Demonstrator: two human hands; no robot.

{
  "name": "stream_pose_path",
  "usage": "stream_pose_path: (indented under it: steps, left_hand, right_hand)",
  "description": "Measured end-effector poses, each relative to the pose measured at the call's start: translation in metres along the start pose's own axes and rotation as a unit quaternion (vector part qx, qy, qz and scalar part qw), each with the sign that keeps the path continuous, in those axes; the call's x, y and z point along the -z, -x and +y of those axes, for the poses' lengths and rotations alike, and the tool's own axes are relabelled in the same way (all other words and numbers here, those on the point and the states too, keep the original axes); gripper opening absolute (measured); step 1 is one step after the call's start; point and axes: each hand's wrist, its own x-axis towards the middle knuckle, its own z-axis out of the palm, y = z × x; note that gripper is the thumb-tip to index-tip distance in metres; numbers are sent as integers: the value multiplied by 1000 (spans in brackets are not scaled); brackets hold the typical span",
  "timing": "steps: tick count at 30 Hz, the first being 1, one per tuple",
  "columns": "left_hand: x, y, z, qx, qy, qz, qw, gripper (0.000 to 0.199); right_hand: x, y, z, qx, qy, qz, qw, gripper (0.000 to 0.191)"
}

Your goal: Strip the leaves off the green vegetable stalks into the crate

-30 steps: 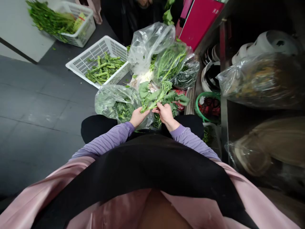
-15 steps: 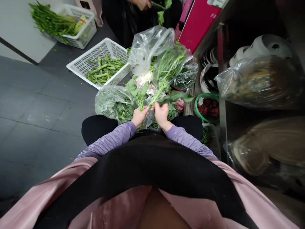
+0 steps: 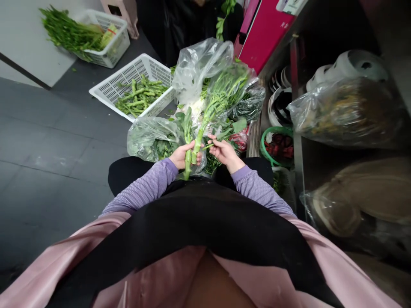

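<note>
My left hand (image 3: 180,156) is wrapped round two thick green stalks of Chinese broccoli (image 3: 198,141), their cut ends pointing toward my lap and one reaching below the other. At their side, my right hand (image 3: 226,155) pinches a thin leaf stem (image 3: 208,146) between thumb and finger. Whether that stem is still joined to the stalk I cannot tell. Just beyond the hands, a clear plastic bag of leafy greens (image 3: 146,132) lies to the left. Further off stands another clear bag (image 3: 205,53), beside bagged green stems.
A white slotted basket (image 3: 107,92) holding trimmed stalks sits on the floor at left; a second white basket (image 3: 120,42) with greens is behind. A co-worker in dark clothing is opposite. Right are a green basket (image 3: 263,149), a metal shelf post (image 3: 298,124) and bagged goods (image 3: 346,107).
My right hand has moved right and away from my left, from the stalk to a thin stem. The stalks now show their thick lower ends. The co-worker's hand has mostly left view.
</note>
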Motion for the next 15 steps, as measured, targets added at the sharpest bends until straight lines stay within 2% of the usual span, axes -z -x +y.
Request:
stream_pose_path:
  steps: [2, 6, 10, 13, 15]
  left_hand:
    - [-3, 1, -7, 19, -7, -10, 1000, 36]
    - [-3, 1, -16, 44, -27, -35, 998, 35]
    - [-3, 3, -17, 58, -57, -60, 995, 35]
    - [-5, 5, -16, 61, -71, -82, 992, 35]
    - [-6, 6, -16, 36, -88, -92, 991, 36]
  right_hand:
    - [-8, -2, -6, 16, -31, -30, 999, 17]
    - [-25, -1, -12, 44, -40, -24, 998, 25]
    - [-32, 0, -20, 18, -36, -78, 996, 20]
    - [-34, 2, -26, -5, -27, -77, 997, 13]
    - [-35, 3, -27, -43, -22, -81, 995, 14]
